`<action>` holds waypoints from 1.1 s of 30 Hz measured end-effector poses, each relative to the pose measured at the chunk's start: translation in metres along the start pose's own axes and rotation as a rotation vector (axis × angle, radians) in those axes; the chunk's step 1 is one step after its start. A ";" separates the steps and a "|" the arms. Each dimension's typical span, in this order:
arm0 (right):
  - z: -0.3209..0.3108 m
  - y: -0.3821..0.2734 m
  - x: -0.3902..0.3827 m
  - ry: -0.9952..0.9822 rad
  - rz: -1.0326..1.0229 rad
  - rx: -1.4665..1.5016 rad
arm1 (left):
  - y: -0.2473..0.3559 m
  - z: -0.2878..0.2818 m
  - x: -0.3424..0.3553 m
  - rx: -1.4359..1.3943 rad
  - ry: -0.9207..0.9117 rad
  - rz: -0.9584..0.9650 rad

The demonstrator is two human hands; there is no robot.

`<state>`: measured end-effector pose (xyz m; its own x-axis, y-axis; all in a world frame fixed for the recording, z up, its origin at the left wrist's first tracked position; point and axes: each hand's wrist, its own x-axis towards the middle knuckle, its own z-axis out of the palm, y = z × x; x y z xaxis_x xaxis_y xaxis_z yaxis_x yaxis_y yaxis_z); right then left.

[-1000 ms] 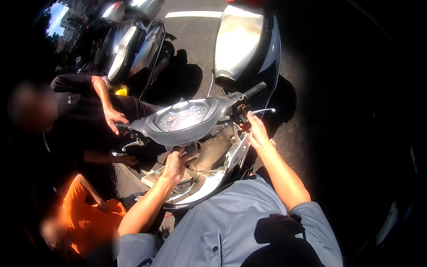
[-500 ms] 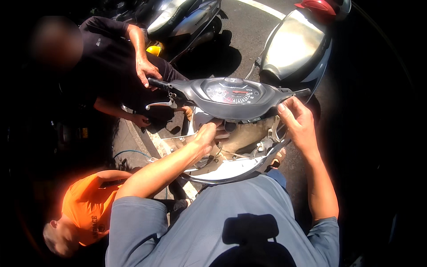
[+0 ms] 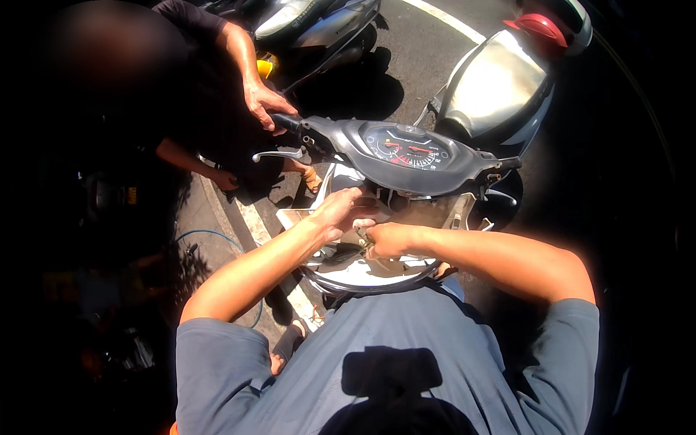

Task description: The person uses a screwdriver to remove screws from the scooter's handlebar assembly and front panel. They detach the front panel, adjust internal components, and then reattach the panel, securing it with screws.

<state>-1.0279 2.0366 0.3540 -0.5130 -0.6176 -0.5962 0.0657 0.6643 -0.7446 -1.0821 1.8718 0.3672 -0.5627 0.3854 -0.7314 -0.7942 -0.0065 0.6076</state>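
Just below a scooter's grey handlebar housing (image 3: 391, 174) with its dial cluster (image 3: 406, 152), my left hand (image 3: 341, 214) reaches into the white inner body (image 3: 362, 272), fingers curled under the dash; what they grip is hidden. My right hand (image 3: 386, 239) is beside it, lower and to the right, fingers closed around what looks like thin dark wiring. The left brake lever (image 3: 272, 156) and right brake lever (image 3: 500, 194) stick out below the bar ends.
A co-worker's hand (image 3: 264, 105) holds the left grip from the left side. Parked scooters (image 3: 500, 87) (image 3: 312, 29) stand ahead, one with a red helmet (image 3: 545, 32) on it. A blue hose (image 3: 217, 238) lies on the pavement at left.
My right hand has moved from the right end of the handlebar down and left into the body beside my left hand. The view has shifted, leaving the orange-shirted person mostly out of frame.
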 end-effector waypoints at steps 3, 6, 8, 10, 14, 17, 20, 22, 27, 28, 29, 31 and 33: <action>0.003 0.002 0.015 -0.010 0.087 0.222 | -0.005 -0.002 0.007 0.033 0.048 0.033; 0.002 0.009 0.002 0.128 0.214 0.680 | -0.002 -0.002 0.015 0.169 0.075 0.017; -0.002 0.011 -0.004 0.236 0.292 0.721 | 0.008 0.001 0.020 0.278 -0.026 -0.013; 0.004 0.011 -0.003 0.258 0.313 0.788 | 0.008 0.008 0.026 0.349 -0.042 -0.007; 0.014 0.005 0.003 0.319 0.350 0.850 | 0.021 0.009 0.036 0.474 -0.067 -0.078; 0.016 0.002 0.005 0.311 0.348 0.920 | 0.032 -0.002 0.035 0.547 -0.099 -0.077; 0.018 0.007 0.014 0.279 0.369 0.925 | 0.029 -0.004 0.037 0.482 -0.119 -0.077; 0.018 0.008 0.012 0.327 0.373 0.905 | 0.029 0.000 0.042 0.459 -0.120 -0.099; 0.026 0.013 0.013 0.390 0.351 0.875 | 0.023 0.002 0.052 0.433 -0.119 -0.097; 0.026 0.012 0.013 0.391 0.350 0.862 | 0.023 -0.001 0.056 0.463 -0.113 -0.091; 0.026 0.012 0.012 0.394 0.352 0.855 | 0.025 -0.001 0.055 0.497 -0.111 -0.089; 0.026 0.013 0.010 0.407 0.348 0.869 | 0.029 0.000 0.055 0.551 -0.107 -0.080; 0.027 0.013 0.009 0.415 0.331 0.909 | 0.031 0.000 0.052 0.585 -0.094 -0.068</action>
<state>-1.0082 2.0281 0.3310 -0.5938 -0.1559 -0.7894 0.7854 0.1011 -0.6107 -1.1359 1.8920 0.3486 -0.4709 0.4474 -0.7603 -0.5546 0.5201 0.6495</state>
